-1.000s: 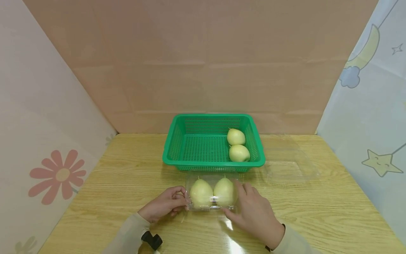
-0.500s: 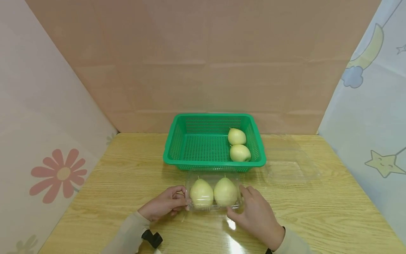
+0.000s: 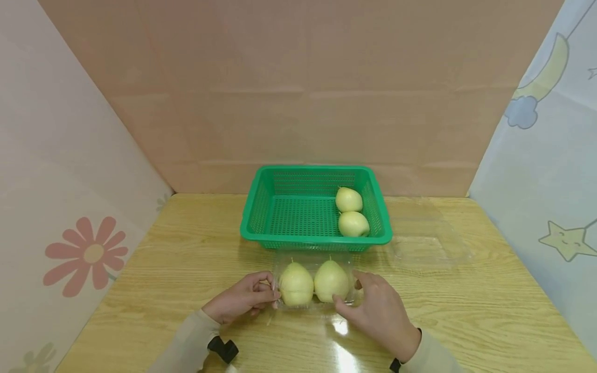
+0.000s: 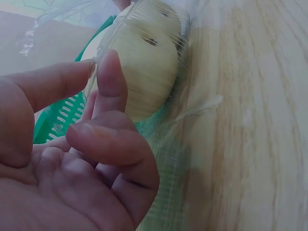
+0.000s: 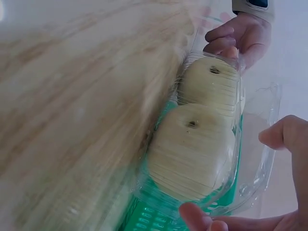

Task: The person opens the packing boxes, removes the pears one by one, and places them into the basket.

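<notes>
Two pale green pears (image 3: 296, 284) lie side by side in a clear plastic clamshell box (image 5: 231, 183) on the table, in front of the green basket. At the box's left end, my left hand (image 3: 247, 296) pinches the plastic edge between thumb and index finger. My right hand (image 3: 379, 311) is spread around the right end. In the right wrist view its thumb (image 5: 275, 137) overlaps the raised, see-through lid (image 5: 262, 161), while another fingertip (image 5: 192, 215) is right at the tray's end. The tray's ridged side (image 5: 187, 159) covers the pears there.
The green basket (image 3: 317, 240) stands directly behind the box, with two more pears (image 3: 353, 224) along its right side. A second clear plastic container (image 3: 420, 248) lies to the basket's right. Patterned sheets line both sides of the wooden table (image 3: 196, 243).
My right hand has shifted slightly right, off the right pear, and its thumb has come up. The reflections on the plastic over the pears have moved. My left hand keeps its hold.
</notes>
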The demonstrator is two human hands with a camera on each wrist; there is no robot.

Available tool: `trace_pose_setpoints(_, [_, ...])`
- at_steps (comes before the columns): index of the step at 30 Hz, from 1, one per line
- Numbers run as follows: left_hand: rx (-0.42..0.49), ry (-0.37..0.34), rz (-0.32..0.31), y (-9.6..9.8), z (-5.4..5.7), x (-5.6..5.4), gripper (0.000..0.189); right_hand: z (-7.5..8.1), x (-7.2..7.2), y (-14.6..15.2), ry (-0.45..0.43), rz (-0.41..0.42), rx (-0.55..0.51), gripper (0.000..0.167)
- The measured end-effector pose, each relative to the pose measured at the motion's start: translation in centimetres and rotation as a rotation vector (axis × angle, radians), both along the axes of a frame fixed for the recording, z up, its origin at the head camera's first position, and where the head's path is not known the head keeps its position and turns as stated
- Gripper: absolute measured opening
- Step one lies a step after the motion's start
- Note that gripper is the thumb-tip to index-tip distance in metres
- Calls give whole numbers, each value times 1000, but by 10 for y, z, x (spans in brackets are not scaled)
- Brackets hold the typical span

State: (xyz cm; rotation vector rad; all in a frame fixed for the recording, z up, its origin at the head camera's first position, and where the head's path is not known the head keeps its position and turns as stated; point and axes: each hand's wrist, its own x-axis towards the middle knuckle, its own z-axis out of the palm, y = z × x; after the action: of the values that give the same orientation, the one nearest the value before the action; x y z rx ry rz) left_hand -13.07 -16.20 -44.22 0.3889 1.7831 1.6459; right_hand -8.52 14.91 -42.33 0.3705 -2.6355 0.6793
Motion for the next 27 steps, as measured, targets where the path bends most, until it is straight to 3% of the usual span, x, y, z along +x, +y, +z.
trace_pose_setpoints(11, [-62,19,57,-2,-2,-3,23,4,2,3,-118,-54,30,64])
trace_pose_setpoints(20, [-69,25,117,1,-4,-9,26,5,-3,7,-132,-56,-2,70])
trace_pose_setpoints(24, [-51,35,120,2,-5,-10,23,8,-6,7,-209,-52,-50,85])
trace_pose_setpoints(27, [-41,52,124,2,-5,-10,19,9,-7,8,-320,-65,-106,82])
